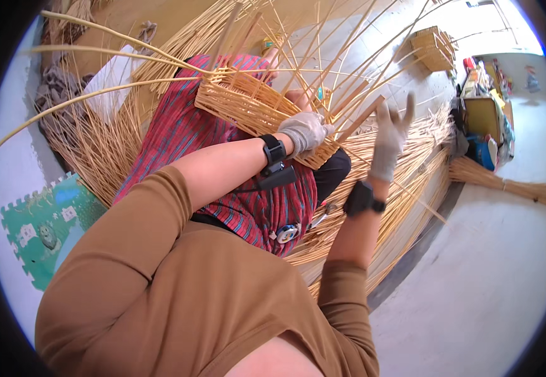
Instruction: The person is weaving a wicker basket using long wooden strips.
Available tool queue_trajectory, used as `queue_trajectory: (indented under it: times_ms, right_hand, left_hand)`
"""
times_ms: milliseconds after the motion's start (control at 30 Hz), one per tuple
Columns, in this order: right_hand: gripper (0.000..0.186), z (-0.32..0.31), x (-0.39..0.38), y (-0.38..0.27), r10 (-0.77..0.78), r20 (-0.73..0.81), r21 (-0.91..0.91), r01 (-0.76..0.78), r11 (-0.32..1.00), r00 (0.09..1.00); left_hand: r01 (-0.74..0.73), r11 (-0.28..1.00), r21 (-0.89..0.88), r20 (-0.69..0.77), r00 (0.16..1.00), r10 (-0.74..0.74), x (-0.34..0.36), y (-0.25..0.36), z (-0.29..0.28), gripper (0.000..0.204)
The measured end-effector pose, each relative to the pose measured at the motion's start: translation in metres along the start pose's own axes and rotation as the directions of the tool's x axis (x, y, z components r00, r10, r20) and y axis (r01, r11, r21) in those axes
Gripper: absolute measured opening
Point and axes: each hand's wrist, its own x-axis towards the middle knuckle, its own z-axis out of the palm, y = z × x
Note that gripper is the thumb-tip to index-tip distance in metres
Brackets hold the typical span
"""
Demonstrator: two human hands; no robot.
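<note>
As the left hand (pixel 307 131) clasps the wicker basket (pixel 241 100), right hand (pixel 388 139) raised upright beside it, grip spread wide

Head-worn fisheye, looking down at hands (pixel 306 131), close.

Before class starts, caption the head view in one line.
Gloved left hand on a part-woven wicker basket, gloved right hand beside it, loose canes around.

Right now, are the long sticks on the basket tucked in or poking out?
Poking out. Long sticks stretch from the basket, reaching far past its left end.
</note>
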Motion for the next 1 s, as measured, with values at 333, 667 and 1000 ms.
queue_trajectory:
  times_ms: [333,667,1000]
  right_hand:
    - [0.021,0.053,-0.114,-0.012,-0.106,0.095,-0.512,0.14,0.847,0.99]
    - [0.025,0.29,-0.128,-0.123,0.013,0.792,-0.513,0.654,0.557,0.61]
    - [0.014,0.197,-0.154,-0.064,-0.297,0.637,-0.072,0.439,0.896,0.711]
  left_hand:
    - [-0.076,0.463,-0.883,-0.09,0.996,-0.01,-0.125,-0.026,-0.054,0.037]
    - [-0.441,-0.247,-0.863,-0.379,0.888,-0.261,-0.208,-0.14,-0.069,0.037]
    - [-0.234,0.084,-0.969,-0.246,0.95,-0.194,-0.134,-0.17,-0.124,0.076]
